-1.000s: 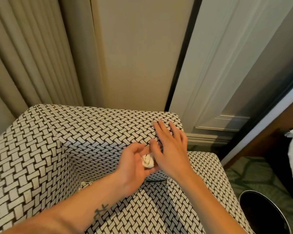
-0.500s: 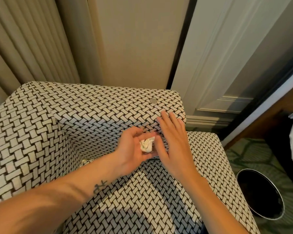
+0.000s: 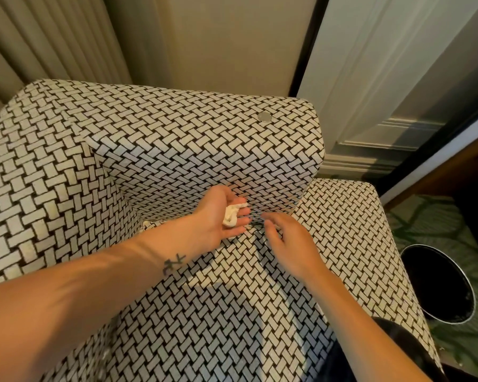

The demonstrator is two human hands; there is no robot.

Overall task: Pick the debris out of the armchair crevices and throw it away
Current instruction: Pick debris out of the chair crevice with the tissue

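The armchair (image 3: 177, 150) is covered in black-and-white woven fabric. My left hand (image 3: 215, 216) lies palm up over the back crevice of the seat and holds a crumpled white paper wad (image 3: 231, 216) in its curled fingers. My right hand (image 3: 287, 244) is just to its right, fingers loosely bent. Its fingertips reach down to a small dark bit (image 3: 255, 224) in the crevice. Another white scrap (image 3: 149, 223) pokes out of the crevice behind my left forearm. A small round silvery disc (image 3: 265, 116) lies on top of the backrest.
A round black bin (image 3: 439, 285) with a metal rim stands on the green patterned carpet right of the chair arm (image 3: 348, 216). Beige curtains (image 3: 39, 37) and a wall are behind the chair. A white panelled door (image 3: 384, 78) is at the back right.
My right hand left the backrest, where it was pressed flat, and dropped to the seat crevice. My left hand turned palm up with the paper wad. The view shifted lower.
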